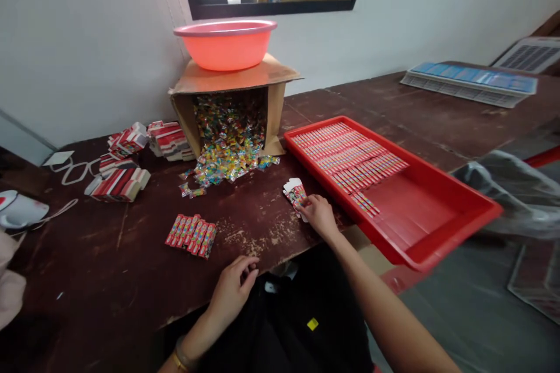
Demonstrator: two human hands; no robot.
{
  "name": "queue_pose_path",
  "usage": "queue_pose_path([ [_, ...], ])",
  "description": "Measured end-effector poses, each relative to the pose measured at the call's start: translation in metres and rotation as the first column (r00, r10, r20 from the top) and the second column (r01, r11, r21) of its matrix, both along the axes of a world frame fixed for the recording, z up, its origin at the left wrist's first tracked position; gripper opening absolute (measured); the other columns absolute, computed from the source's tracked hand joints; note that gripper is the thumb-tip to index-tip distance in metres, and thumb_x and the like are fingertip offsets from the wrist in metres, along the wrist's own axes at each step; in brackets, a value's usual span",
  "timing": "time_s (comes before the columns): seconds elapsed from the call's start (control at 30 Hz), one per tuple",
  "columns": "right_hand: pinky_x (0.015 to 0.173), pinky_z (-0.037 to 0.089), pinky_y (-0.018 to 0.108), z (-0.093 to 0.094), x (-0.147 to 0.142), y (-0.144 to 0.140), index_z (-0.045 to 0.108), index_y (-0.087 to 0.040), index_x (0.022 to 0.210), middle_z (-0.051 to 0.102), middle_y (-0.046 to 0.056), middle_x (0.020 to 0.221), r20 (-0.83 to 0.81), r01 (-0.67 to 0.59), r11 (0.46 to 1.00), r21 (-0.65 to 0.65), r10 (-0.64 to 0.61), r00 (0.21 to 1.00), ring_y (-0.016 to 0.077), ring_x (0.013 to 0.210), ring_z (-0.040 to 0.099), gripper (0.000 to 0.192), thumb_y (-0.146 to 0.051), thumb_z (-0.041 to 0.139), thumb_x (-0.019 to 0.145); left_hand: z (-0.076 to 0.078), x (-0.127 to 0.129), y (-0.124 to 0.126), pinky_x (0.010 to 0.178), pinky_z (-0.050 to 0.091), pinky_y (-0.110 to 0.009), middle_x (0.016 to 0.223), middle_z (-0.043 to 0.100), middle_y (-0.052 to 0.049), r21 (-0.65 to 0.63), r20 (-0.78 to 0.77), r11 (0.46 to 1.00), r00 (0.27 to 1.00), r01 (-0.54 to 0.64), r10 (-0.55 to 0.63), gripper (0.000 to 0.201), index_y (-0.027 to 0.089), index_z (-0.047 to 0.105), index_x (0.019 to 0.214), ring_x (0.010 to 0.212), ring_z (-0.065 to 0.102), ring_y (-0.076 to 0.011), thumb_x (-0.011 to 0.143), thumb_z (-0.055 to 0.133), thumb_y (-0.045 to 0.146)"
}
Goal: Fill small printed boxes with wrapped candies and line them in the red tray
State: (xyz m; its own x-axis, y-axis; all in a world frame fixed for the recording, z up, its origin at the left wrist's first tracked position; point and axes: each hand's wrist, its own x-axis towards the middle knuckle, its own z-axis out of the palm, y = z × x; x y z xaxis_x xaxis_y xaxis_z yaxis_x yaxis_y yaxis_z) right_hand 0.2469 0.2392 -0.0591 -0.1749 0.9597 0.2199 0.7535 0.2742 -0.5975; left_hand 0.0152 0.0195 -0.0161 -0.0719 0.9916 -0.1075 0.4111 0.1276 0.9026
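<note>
My right hand (318, 214) is closed on some small printed cartons (294, 191), red and multicoloured with white flaps sticking out at the far end. They rest on the brown table, just left of the red tray. At the table's front edge my left hand (234, 285) holds nothing, its fingers loosely bent and the thumb apart. Beyond it and to the left lies a row of filled-looking small red boxes (191, 235), side by side. Wrapped candies (227, 160) spill out of a cardboard box (275, 113) lying on its side at the back.
The red tray (455, 186) on the right carries many small boxes in rows, with bare floor at its near right. Stacks of flat cartons (120, 183) lie at the left. A pink basin (225, 46) tops the cardboard box. A white mug (21, 210) stands far left.
</note>
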Motion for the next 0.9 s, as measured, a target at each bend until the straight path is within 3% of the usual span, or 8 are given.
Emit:
queue_pose_path([
  [0.3, 0.059, 0.046, 0.03, 0.009, 0.022, 0.02, 0.063, -0.016, 0.077, 0.068, 0.006, 0.071, -0.32, -0.038, 0.986, -0.164, -0.017, 0.947, 0.0196, 0.063, 0.06, 0.039, -0.054, 0.056, 0.077, -0.004, 0.0, -0.011, 0.074, 0.049, -0.032, 0.09, 0.07, -0.007, -0.015, -0.009, 1.0, 1.0, -0.015, 0.015, 0.025, 0.023, 0.068, 0.103, 0.082, 0.064, -0.0218, 0.087, 0.053, 0.035],
  [0.4, 0.07, 0.048, 0.036, 0.021, 0.023, -0.002, 0.067, -0.016, 0.08, 0.069, 0.01, 0.083, -0.35, -0.021, 0.991, -0.129, -0.025, 0.936, 0.0251, 0.077, 0.061, 0.045, -0.058, 0.051, 0.081, -0.005, 0.0, -0.016, 0.077, 0.049, -0.034, 0.094, 0.07, -0.008, -0.037, 0.03, 0.999, 0.999, -0.039, 0.04, 0.026, 0.023, 0.069, 0.102, 0.086, 0.064, -0.0229, 0.088, 0.053, 0.037],
  [0.5, 0.08, 0.045, 0.039, 0.033, -0.008, -0.057, 0.066, -0.018, 0.083, 0.066, 0.011, 0.091, -0.355, -0.026, 0.996, -0.091, -0.008, 0.935, 0.026, 0.087, 0.058, 0.041, -0.054, 0.046, 0.088, 0.001, 0.004, -0.013, 0.092, 0.046, -0.038, 0.118, 0.065, -0.01, -0.002, 0.189, 0.997, 0.979, -0.082, 0.081, 0.038, 0.023, 0.065, 0.114, 0.107, 0.06, -0.0266, 0.08, 0.064, 0.04],
  [0.57, 0.074, 0.047, 0.035, 0.039, -0.04, -0.106, 0.064, -0.021, 0.078, 0.065, 0.007, 0.08, -0.406, -0.283, 0.949, -0.135, 0.208, 0.89, 0.0222, 0.077, 0.058, 0.036, -0.048, 0.044, 0.092, 0.005, 0.006, -0.008, 0.1, 0.042, -0.04, 0.13, 0.06, -0.01, -0.042, 0.427, 0.99, 0.894, -0.134, 0.14, 0.052, 0.022, 0.059, 0.123, 0.119, 0.054, -0.0282, 0.076, 0.069, 0.041],
  [0.63, 0.078, 0.048, 0.034, 0.044, -0.065, -0.146, 0.065, -0.023, 0.088, 0.066, 0.007, 0.089, -0.431, -0.573, 0.808, -0.135, 0.473, 0.768, 0.0216, 0.083, 0.059, 0.027, -0.039, 0.045, 0.095, 0.009, 0.007, -0.004, 0.098, 0.045, -0.039, 0.126, 0.064, -0.011, -0.167, 0.649, 0.97, 0.72, -0.179, 0.245, 0.052, 0.018, 0.058, 0.122, 0.116, 0.057, -0.0278, 0.077, 0.067, 0.042],
  [0.7, 0.091, 0.045, 0.04, 0.05, -0.078, -0.166, 0.061, -0.024, 0.11, 0.062, 0.01, 0.112, -0.368, -0.509, 0.86, -0.045, 0.459, 0.809, 0.0251, 0.104, 0.056, 0.022, -0.032, 0.05, 0.093, 0.011, 0.005, -0.004, 0.087, 0.05, -0.036, 0.107, 0.071, -0.011, -0.293, 0.743, 0.94, 0.577, -0.177, 0.34, 0.042, 0.015, 0.062, 0.112, 0.098, 0.066, -0.0252, 0.078, 0.065, 0.04],
  [0.77, 0.1, 0.039, 0.046, 0.056, -0.08, -0.167, 0.055, -0.025, 0.121, 0.052, 0.012, 0.129, -0.277, -0.477, 0.877, 0.058, 0.473, 0.837, 0.0279, 0.119, 0.047, 0.031, -0.027, 0.053, 0.091, 0.013, 0.001, -0.007, 0.073, 0.052, -0.032, 0.084, 0.073, -0.008, -0.356, 0.752, 0.928, 0.557, -0.107, 0.353, 0.034, 0.013, 0.064, 0.099, 0.075, 0.067, -0.0206, 0.073, 0.071, 0.034],
  [0.9, 0.105, 0.034, 0.05, 0.066, -0.079, -0.149, 0.059, -0.024, 0.113, 0.05, 0.011, 0.134, -0.187, -0.661, 0.743, 0.104, 0.668, 0.72, 0.028, 0.126, 0.041, 0.026, -0.021, 0.059, 0.087, 0.014, -0.001, -0.017, 0.057, 0.046, -0.025, 0.06, 0.065, 0.0, -0.41, 0.71, 0.911, 0.611, -0.047, 0.351, 0.023, 0.014, 0.061, 0.083, 0.054, 0.058, -0.0133, 0.065, 0.072, 0.025],
])
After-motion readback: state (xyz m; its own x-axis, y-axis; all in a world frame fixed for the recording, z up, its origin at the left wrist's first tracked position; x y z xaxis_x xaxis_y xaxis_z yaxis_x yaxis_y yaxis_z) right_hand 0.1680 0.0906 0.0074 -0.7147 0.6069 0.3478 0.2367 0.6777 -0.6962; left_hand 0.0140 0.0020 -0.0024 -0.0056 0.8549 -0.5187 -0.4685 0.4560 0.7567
